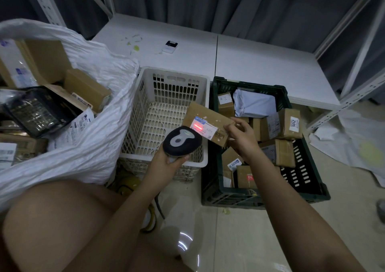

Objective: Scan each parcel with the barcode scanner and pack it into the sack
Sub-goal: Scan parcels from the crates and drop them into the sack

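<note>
Right now the whole business hangs on where the flat brown cardboard parcel (pixel 208 123) sits relative to the two hands and the big white plastic sack (pixel 93 130). The right hand (pixel 241 138) pinches the parcel by its right-hand end, thumb on top and fingers (pixel 239 123) curled round the edge, holding it in the air above the near right corner of the white slotted plastic basket (pixel 166 115). Its long axis runs roughly left to right, tilted so the white shipping label (pixel 205 129) faces back toward the person. The left hand (pixel 166 161) is clenched round the handle of the black and grey barcode scanner (pixel 181 141), whose head sits just below and in front of the label, and a red scan line glows across the printed code. So the scan looks to be in hand at this instant. The sack lies well off to the left, its mouth open and already holding several cardboard boxes (pixel 83 88) and a dark wrapped packet (pixel 39 111). That means, as I judge it, the parcel must travel leftward across the basket and past the scanner hand, so the right arm would have to reach across the body, or the left hand would need freeing first. More unscanned boxes wait in the dark green plastic crate (pixel 312 188) to the right, directly under the right forearm.
</note>
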Action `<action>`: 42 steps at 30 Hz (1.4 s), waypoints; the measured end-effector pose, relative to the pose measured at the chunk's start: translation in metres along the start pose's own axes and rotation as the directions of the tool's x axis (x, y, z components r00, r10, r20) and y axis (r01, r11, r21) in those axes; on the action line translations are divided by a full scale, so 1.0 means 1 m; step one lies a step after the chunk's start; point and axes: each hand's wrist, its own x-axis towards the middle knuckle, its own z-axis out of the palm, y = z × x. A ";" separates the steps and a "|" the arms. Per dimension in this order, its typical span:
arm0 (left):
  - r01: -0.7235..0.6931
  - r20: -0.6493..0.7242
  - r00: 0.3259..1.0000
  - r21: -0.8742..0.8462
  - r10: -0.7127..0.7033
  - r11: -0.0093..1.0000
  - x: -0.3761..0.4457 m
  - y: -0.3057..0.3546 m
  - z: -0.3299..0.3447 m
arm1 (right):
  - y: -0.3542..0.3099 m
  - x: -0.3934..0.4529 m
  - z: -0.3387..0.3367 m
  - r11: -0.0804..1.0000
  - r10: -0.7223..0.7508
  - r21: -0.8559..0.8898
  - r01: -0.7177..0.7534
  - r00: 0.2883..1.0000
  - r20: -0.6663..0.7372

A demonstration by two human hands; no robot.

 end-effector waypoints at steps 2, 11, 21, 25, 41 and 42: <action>0.004 -0.003 1.000 0.006 -0.004 1.000 0.001 -0.001 -0.001 | -0.001 -0.001 0.000 1.000 -0.001 0.006 0.001 1.000 -0.004; 0.021 -0.003 1.000 -0.008 -0.022 1.000 0.002 -0.002 -0.005 | -0.016 -0.011 0.006 0.998 -0.031 0.056 0.031 0.999 -0.009; -0.133 -0.241 0.965 -0.112 0.103 0.985 -0.002 0.075 -0.047 | -0.089 -0.057 0.048 0.956 -0.271 0.130 0.263 0.961 0.053; -0.208 -0.372 0.914 -0.085 0.162 0.974 -0.008 0.113 -0.084 | -0.126 -0.081 0.078 0.929 -0.352 0.174 0.326 0.925 0.144; -0.283 -0.733 0.661 -0.044 0.161 0.958 -0.087 0.156 -0.253 | -0.169 -0.131 0.285 0.916 -0.387 0.066 0.395 0.830 0.403; -0.279 -0.745 0.648 -0.034 0.162 0.960 -0.093 0.156 -0.262 | -0.168 -0.134 0.299 0.916 -0.382 0.057 0.398 0.817 0.432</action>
